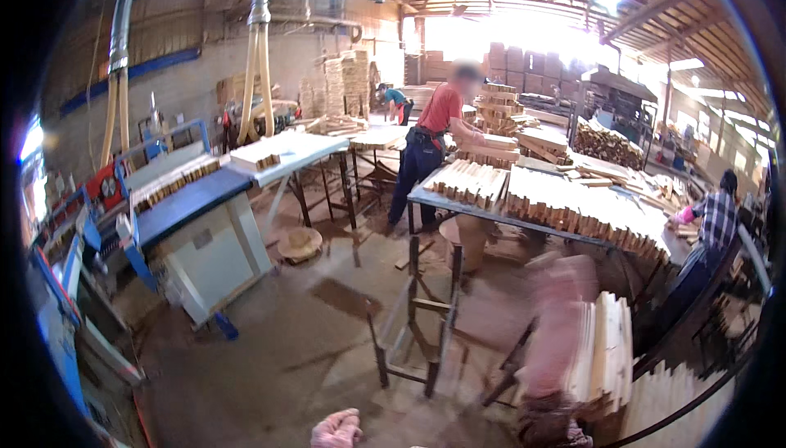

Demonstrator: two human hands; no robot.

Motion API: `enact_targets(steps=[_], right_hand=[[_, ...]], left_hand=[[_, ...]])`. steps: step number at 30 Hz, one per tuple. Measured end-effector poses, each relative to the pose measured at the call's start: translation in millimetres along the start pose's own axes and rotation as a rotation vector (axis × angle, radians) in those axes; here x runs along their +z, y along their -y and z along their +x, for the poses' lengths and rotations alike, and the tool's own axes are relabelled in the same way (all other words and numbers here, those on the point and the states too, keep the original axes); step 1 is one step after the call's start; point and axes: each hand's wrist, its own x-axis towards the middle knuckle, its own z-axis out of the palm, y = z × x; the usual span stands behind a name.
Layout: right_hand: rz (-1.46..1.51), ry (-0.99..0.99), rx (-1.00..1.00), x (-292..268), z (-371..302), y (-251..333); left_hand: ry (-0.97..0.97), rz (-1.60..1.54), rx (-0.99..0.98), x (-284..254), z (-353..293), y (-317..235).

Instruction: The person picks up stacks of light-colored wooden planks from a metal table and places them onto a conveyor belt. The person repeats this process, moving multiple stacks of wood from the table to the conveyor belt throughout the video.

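Pink covering shows on the right hand (566,280), raised and smeared by motion; its finger opening and any hold cannot be determined. The right forearm overlaps the left side of an upright bundle (604,354) of pale wood strips; contact cannot be confirmed. Left hand (336,430) is at the lower edge of view, fingers curled and partly cut off; whether it grips anything cannot be determined.

More strips (675,403) stand to the right of the bundle. Beyond the right hand is a worktop (434,198): a short row (465,182) of strips occupies its near left corner, and a long row (581,206) runs along its front edge toward the right end. A metal stand (431,305) is on the floor before the near left corner.

One person in red (438,108) leans over boards (490,151) at the worktop's far left; another in checks (716,219) reaches to its right end. A blue-topped machine (211,243) stands well apart, at left.
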Motion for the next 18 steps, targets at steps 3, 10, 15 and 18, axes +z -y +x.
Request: enact_targets(steps=[3,10,15,18], right_hand=[[-0.005,-0.174,0.761,46.0,-95.5,-159.1],[-0.116,-0.115,1.309,178.2,-146.9,-325.0],[-0.045,-0.133,1.292,162.5,-183.9,-460.0],[-0.017,-0.133,1.148,182.6,-180.9,-534.2]], left_hand=[[0.08,0.242,0.182,-24.2,40.8,-56.9],[0.359,0.501,0.435,-60.7,154.5,-154.5],[0.401,0.551,0.443,-106.0,253.6,-115.0],[0.394,0.607,0.465,-127.4,318.8,-121.9]])
